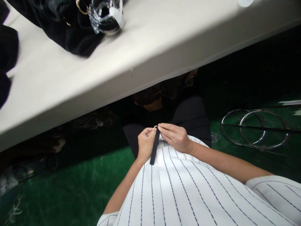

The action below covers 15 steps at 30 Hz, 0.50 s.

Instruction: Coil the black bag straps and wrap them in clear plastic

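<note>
A short black strap with a small metal ring at its top end lies between my two hands, over the striped white shirt. My left hand is closed at the ring end, its thumb and curled fingers beside the strap. From the right, my right hand pinches the strap's top edge next to the ring, fingers pressed together. The strap's lower end hangs free towards the shirt.
A pale table crosses above my lap. Black fabric and a plastic-wrapped item lie on it. Metal rings of a stand are at the right, over the green floor. Dim items sit under the table.
</note>
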{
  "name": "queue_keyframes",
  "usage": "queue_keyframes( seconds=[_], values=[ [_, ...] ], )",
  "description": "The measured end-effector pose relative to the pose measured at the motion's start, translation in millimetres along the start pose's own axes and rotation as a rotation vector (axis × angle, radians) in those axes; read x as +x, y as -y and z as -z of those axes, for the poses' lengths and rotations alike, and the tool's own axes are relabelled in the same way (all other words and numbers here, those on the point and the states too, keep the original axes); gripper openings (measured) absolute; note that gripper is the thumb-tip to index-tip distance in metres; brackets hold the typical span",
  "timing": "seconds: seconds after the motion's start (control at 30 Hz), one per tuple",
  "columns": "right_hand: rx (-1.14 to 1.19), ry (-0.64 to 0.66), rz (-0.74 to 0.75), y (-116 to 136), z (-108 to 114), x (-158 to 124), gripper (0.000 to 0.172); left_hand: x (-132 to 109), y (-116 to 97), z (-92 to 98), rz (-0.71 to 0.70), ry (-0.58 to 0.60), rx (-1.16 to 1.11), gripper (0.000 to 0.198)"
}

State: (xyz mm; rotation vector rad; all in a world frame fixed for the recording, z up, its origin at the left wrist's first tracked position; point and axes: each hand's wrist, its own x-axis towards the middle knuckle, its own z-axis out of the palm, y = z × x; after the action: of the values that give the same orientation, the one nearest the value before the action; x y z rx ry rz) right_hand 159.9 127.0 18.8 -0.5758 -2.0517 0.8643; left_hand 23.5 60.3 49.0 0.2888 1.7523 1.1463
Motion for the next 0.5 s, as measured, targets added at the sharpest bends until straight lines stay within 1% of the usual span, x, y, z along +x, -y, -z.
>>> queue_keyframes(
  seconds=[0.07, 0.13, 0.2, 0.3, 0.4, 0.5],
  values=[
    [-0.071, -0.014, 0.05, -1, -2, 0, 0.032, 1, 1, -2.3, 0.065, 0.049, -0.102, 0.037],
    [-0.114, -0.019, 0.066, -1, -4, 1, 0.031, 1, 1, -5.0, 0.127, 0.107, -0.228, 0.038],
    [-0.133, -0.023, 0.069, -1, -5, 2, 0.03, 0, 0, -7.8, 0.152, 0.138, -0.322, 0.038],
    [-0.134, -0.037, 0.065, -1, -7, 2, 0.03, -3, -2, -11.7, 0.111, 0.108, -0.349, 0.038],
    [-0.126, -0.05, 0.064, -1, -8, 2, 0.03, -4, -3, -13.5, 0.059, 0.049, -0.29, 0.039],
    [-0.108, -0.048, 0.057, -3, -9, 2, 0.029, -1, 0, -12.0, 0.019, 0.015, -0.251, 0.036]
  ],
)
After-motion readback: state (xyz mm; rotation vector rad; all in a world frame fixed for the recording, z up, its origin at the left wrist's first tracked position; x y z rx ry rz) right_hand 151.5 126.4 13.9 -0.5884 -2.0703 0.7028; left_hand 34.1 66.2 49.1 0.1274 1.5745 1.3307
